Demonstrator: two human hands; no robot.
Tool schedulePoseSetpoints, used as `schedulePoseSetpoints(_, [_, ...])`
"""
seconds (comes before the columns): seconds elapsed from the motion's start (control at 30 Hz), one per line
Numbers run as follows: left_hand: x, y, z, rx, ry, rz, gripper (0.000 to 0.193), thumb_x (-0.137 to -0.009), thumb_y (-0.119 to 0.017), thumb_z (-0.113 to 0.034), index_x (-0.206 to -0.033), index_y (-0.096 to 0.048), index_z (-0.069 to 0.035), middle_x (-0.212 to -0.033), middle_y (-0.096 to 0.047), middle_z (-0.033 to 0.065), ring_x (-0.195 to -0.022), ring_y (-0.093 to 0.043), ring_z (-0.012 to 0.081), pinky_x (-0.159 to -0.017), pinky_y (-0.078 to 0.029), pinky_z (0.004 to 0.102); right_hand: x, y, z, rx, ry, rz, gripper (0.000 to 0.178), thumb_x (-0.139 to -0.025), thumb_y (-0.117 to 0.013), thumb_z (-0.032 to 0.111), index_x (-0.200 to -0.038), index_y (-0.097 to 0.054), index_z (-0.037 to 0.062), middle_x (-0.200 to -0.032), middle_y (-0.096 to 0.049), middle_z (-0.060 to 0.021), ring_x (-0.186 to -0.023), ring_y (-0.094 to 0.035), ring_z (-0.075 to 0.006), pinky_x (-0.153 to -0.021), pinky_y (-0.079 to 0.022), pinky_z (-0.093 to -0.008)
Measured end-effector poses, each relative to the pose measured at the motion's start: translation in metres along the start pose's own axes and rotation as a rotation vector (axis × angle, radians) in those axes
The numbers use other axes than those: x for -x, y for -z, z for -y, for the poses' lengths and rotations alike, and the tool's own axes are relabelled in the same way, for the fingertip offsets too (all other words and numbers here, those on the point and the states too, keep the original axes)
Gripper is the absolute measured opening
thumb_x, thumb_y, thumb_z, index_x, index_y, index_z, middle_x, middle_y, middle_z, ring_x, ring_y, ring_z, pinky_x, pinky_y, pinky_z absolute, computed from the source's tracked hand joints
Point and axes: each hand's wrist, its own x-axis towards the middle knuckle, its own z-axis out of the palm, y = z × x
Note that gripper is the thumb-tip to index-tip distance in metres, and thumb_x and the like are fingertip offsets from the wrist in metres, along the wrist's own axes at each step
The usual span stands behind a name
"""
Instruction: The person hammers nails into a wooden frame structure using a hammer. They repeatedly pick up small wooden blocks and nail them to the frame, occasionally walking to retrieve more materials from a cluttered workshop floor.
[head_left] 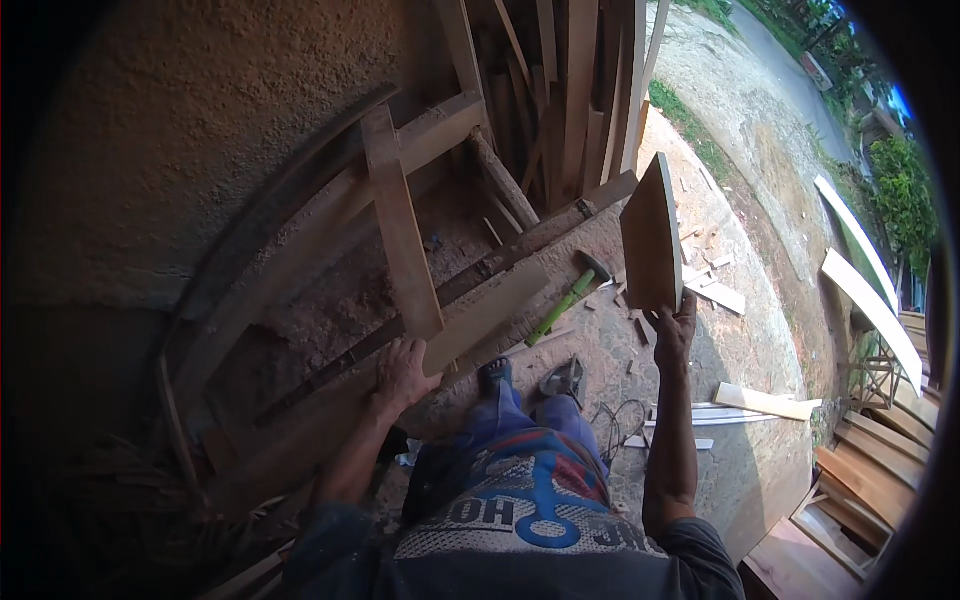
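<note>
Board gripped by right hand; lower edge hidden.

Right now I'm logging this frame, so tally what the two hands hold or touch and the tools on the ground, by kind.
Wood panel held up by the right hand: 1
Wooden frame under the left hand: 1
Green-handled hammer on the ground: 1
Total: 3

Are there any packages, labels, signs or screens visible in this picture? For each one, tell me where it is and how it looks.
No packages, signs or screens are in view.
Printed garment: on the person's body at the lower middle, grey and blue cloth with a blue and white printed design, between the two forearms.
Everything else is bare wood, a green-handled hammer and ground.
</note>
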Motion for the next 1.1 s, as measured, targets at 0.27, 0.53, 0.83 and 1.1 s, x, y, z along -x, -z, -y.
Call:
schedulePoseSetpoints(0.27, [0.017, 0.036, -0.008, 0.016, -0.053, -0.116, 0.048, -0.064, -0.083, -0.036, -0.096, -0.056, -0.01, -0.095, -0.06, 0.0101, -0.092, -0.058, 0.0306, -0.081, -0.05, 0.0451, -0.094, 0.014, 0.023, 0.84, 0.321, 0.205, 0.034, -0.089, -0.071, 0.012, -0.12, -0.057, 0.0059, -0.107, -0.065, -0.0083, -0.098, -0.061, -0.0173, -0.084, -0.049, -0.0321])
schedulePoseSetpoints(0.53, [0.026, 0.043, -0.019, -0.013, -0.053, -0.137, 0.05, -0.062, -0.083, -0.037, -0.096, -0.057, -0.011, -0.092, -0.059, 0.0075, -0.088, -0.057, 0.0284, -0.077, -0.049, 0.044, -0.169, -0.034, -0.004, 0.765, 0.121, 0.67, 0.038, -0.083, -0.075, 0.006, -0.118, -0.06, 0.0075, -0.109, -0.064, -0.005, -0.104, -0.062, -0.0166, -0.088, -0.052, -0.0337])
schedulePoseSetpoints(0.83, [0.0, 0.05, -0.043, -0.037, 0.026, -0.157, 0.051, -0.061, -0.082, -0.032, -0.101, -0.06, -0.011, -0.094, -0.061, 0.007, -0.09, -0.057, 0.0289, -0.078, -0.049, 0.0434, -0.226, -0.067, -0.034, 0.55, -0.1, 0.981, 0.046, -0.08, -0.078, 0.008, -0.123, -0.06, 0.007, -0.116, -0.065, -0.0058, -0.113, -0.06, -0.019, -0.095, -0.05, -0.0334])
schedulePoseSetpoints(1.1, [-0.002, 0.048, -0.066, -0.123, 0.224, -0.094, 0.065, -0.063, -0.083, -0.033, -0.119, -0.059, -0.009, -0.111, -0.065, 0.0082, -0.101, -0.057, 0.031, -0.086, -0.048, 0.0446, -0.231, -0.089, -0.041, 0.608, 0.194, 1.215, 0.036, -0.08, -0.075, 0.006, -0.114, -0.064, 0.0059, -0.113, -0.066, -0.0098, -0.112, -0.062, -0.0234, -0.094, -0.049, -0.0366])
